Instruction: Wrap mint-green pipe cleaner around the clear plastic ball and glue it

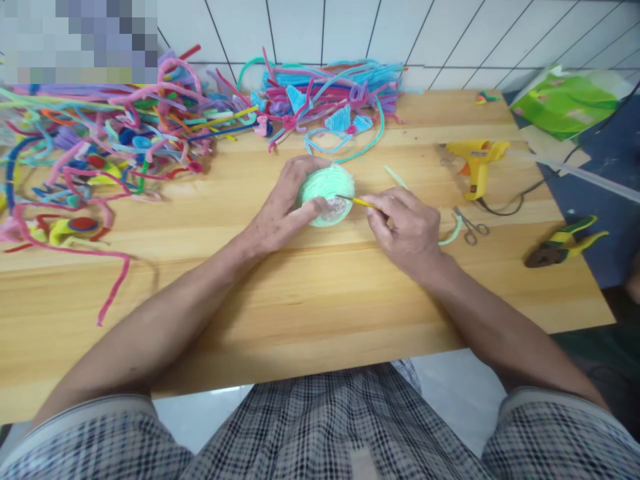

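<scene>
Near the middle of the table, my left hand (287,207) is wrapped round a mint-green wound ball (327,181) that has a pale, clear-looking round patch on its near side. My right hand (407,227) pinches a thin yellow tool (361,202) with a dark tip, which points at the ball's face by that patch. A green strand (371,143) curves behind the ball towards the pile at the back. One short light-green piece (395,177) lies just beyond my right hand, and another (453,232) lies to its right.
Heaps of coloured pipe cleaners (200,120) line the back and left. On the right are a yellow glue gun (477,163) with a cord, small scissors (473,228) and yellow-green pliers (563,243). A green bag (565,103) sits at the back right, near the tiled wall (345,30).
</scene>
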{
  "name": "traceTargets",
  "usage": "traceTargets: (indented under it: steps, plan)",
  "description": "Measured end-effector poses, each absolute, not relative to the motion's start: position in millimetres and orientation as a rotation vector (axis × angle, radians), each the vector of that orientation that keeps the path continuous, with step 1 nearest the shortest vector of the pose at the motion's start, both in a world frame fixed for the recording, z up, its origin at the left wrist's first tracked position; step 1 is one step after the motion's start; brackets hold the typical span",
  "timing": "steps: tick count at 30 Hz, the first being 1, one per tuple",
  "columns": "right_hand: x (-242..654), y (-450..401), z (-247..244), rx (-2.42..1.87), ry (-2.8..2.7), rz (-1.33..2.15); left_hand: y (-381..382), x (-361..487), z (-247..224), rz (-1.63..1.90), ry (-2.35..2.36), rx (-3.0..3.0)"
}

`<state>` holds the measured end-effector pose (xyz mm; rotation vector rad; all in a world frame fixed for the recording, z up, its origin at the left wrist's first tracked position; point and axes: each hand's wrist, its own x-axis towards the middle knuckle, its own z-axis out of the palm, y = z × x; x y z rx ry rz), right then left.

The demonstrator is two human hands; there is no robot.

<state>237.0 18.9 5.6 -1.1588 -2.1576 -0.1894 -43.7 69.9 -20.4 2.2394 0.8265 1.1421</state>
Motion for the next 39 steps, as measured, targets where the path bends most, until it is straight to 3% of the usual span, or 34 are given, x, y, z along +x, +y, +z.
traceTargets:
  steps: [39]
  plan:
    - [240.5,28.1,-2.2,-1.032,-2.042,0.055,66.7,-40.4,-19.5,1.171,0.933,1.965]
